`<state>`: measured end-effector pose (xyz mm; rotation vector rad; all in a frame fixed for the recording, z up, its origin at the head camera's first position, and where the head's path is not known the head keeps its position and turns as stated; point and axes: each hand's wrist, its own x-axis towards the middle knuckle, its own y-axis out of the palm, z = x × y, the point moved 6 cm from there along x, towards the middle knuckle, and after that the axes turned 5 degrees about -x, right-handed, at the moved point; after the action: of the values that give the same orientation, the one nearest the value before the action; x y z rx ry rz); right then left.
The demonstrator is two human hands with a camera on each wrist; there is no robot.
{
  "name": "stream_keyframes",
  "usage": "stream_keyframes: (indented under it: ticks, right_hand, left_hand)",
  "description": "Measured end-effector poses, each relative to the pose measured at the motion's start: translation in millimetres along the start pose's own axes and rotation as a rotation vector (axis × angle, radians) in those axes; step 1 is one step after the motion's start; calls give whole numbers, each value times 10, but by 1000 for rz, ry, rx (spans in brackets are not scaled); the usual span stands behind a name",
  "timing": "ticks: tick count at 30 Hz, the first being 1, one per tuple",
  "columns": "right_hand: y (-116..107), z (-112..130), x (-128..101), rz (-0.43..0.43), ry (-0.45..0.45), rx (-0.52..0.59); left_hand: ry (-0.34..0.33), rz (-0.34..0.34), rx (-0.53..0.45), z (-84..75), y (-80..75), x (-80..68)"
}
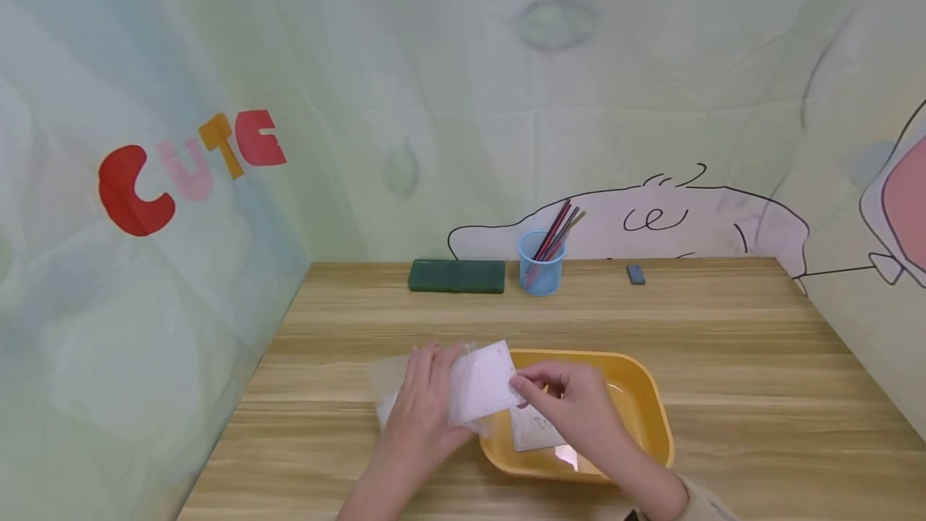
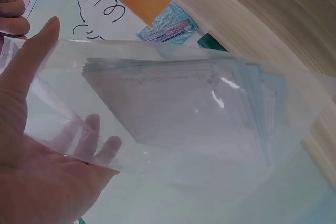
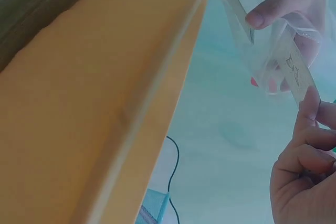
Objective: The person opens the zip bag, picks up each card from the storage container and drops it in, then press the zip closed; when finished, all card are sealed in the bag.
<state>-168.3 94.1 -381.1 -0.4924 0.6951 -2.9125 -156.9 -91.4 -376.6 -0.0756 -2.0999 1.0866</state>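
My left hand (image 1: 427, 412) holds a clear plastic bag (image 2: 184, 169) with its thumb and fingers around the mouth end. Through the film in the left wrist view shows a stack of cards (image 2: 173, 103), slightly fanned at one end. At the bag's mouth, my right hand (image 1: 575, 404) pinches a white card (image 1: 486, 384) by its edge between thumb and fingers. The right wrist view shows a small line drawing on this card (image 3: 296, 72), partly within the film. Under the right hand, another card with a drawing (image 1: 531, 432) lies in the yellow tray (image 1: 661, 424).
A dark green case (image 1: 457, 276) lies at the table's back edge. Beside it stands a light blue mesh cup (image 1: 538, 276) with several pencils (image 1: 555, 231). A small blue block (image 1: 636, 274) lies further right. Printed cloth (image 1: 463, 87) hangs behind the wooden table (image 1: 760, 384).
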Motion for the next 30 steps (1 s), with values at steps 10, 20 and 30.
stream_keyframes:
  ticks: [10,20,30]
  right_hand:
    - [252,-20,-25,71,5,-44]
    - [377,-19,-7,110,-32,-89]
    - [183,-75,17,90,48,-172]
  left_hand:
    - [-11,40,0,-52,46,13]
    - [-10,73,10,-126,110,17]
    - [-18,61,24,-70,122,21]
